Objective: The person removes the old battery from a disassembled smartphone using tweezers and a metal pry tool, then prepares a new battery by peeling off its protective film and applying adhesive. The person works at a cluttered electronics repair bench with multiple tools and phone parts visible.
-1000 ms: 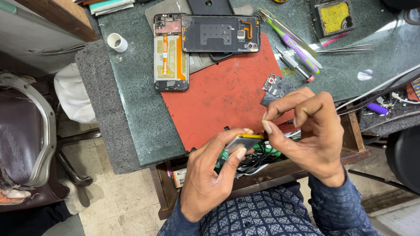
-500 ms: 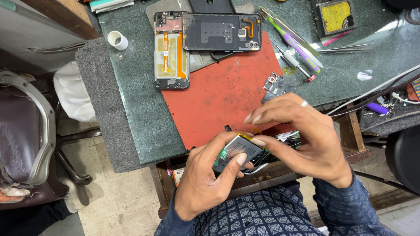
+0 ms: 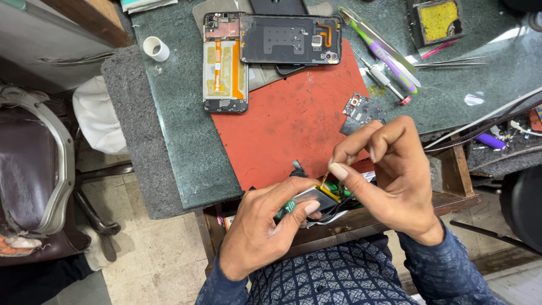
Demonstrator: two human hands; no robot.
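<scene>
Battery pack (image 3: 317, 197) is clamped in left hand (image 3: 265, 229); its thin yellow flex strip (image 3: 326, 179), just above that grip, is pinched by right hand (image 3: 395, 169). Strip should be drawn gently, pack kept steady.

My sleeves (image 3: 451, 265) are dark blue with a pale lattice pattern; the mat (image 3: 293, 135) at centre frame is red-orange; the worktop (image 3: 180, 141) is mottled grey-green; the sponge (image 3: 439, 18), upper right, is yellow; the toothbrush (image 3: 387, 56) is purple and green.
</scene>
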